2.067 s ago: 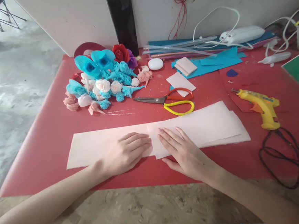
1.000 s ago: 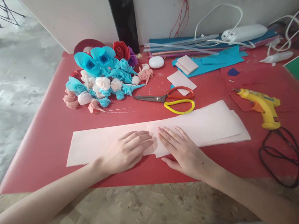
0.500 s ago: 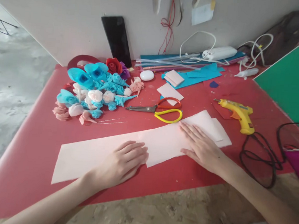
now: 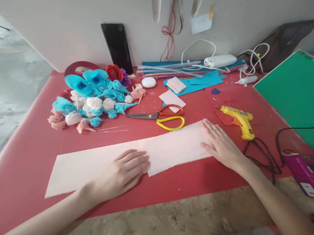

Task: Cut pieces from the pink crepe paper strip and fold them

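A long strip of pale pink paper (image 4: 88, 166) lies flat across the red tabletop, with an overlap or fold edge near its middle. My left hand (image 4: 127, 171) rests palm down on that middle part, fingers stretched out. Flat on the strip's right end is my right hand (image 4: 221, 144), its fingers extended and hiding the end edge. Just beyond the paper lie scissors (image 4: 157, 116) with one orange and one yellow handle loop. Smaller folded pale pink pieces (image 4: 172, 99) sit behind the scissors.
Blue, white, pink and red paper flowers (image 4: 93, 98) are heaped at the left. A yellow glue gun (image 4: 239, 120) with a black cord lies at the right, near a green board (image 4: 297, 92) and a purple box (image 4: 305, 172). A black phone (image 4: 117, 47) leans on the wall.
My right hand has slid right along the paper, and the folded layers at the right end now lie smoothed or out of sight under it. My left hand stays on the middle. The view has shifted slightly.
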{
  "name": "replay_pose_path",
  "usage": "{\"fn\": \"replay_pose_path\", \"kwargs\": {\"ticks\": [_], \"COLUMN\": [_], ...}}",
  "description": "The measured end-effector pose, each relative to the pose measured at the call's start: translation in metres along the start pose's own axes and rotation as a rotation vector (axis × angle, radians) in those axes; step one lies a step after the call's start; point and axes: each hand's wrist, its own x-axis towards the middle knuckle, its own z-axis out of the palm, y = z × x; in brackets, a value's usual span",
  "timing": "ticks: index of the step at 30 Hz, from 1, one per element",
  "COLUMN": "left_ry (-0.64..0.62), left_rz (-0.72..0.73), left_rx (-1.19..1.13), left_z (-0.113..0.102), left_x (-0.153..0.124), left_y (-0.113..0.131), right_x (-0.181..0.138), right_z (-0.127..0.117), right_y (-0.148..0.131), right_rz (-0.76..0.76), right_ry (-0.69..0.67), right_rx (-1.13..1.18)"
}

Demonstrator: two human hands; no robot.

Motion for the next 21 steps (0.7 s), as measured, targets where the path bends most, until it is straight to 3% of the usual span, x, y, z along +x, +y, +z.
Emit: {"fn": "replay_pose_path", "kwargs": {"ticks": [7, 11, 21], "left_ry": [0.107, 0.085, 0.057], "left_rz": [-0.018, 0.028, 0.058], "left_rx": [0.181, 0.296, 0.312], "left_z": [0.003, 0.004, -0.005], "left_x": [0.019, 0.027, 0.033], "left_y": [0.013, 0.019, 0.02], "right_x": [0.0, 0.0, 0.001], "right_z": [0.002, 0.002, 0.004], "right_y": [0.003, 0.003, 0.001], "right_rz": [0.006, 0.012, 0.02], "right_ry": [-0.026, -0.022, 0.028], "right_rx": [0.027, 0.04, 0.055]}}
